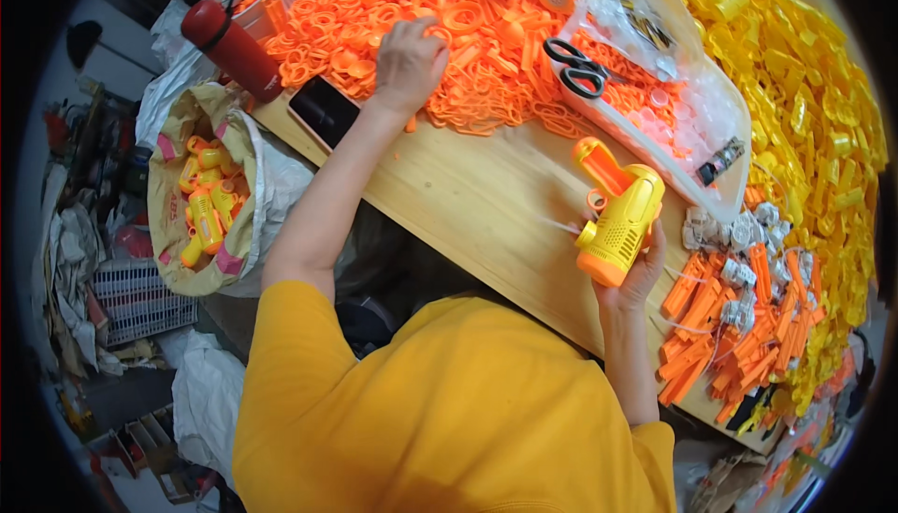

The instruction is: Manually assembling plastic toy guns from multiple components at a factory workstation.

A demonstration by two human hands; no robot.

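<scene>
My right hand (pixel 644 274) is closed around the lower side of a yellow-and-orange plastic toy (pixel 625 218) with slotted vents, held above the wooden table. Its orange handle-like part (pixel 601 165) sticks up at an angle, and a small orange ring and a pale thin cord show at its left side. My left hand (pixel 409 64) reaches over a large heap of loose orange plastic parts (pixel 360 8). Its fingers are bent down among the rings and small pieces; anything pinched in them is too hidden to name.
A phone (pixel 325 111) and red bottle (pixel 231 50) lie left of the heap. Black-handled scissors (pixel 580 69) rest on a white tub (pixel 739 176). Yellow parts (pixel 804 111) pile up at right, above orange sticks (pixel 739 326). A sack (pixel 178 260) of assembled toys stands left of the table (pixel 468 195).
</scene>
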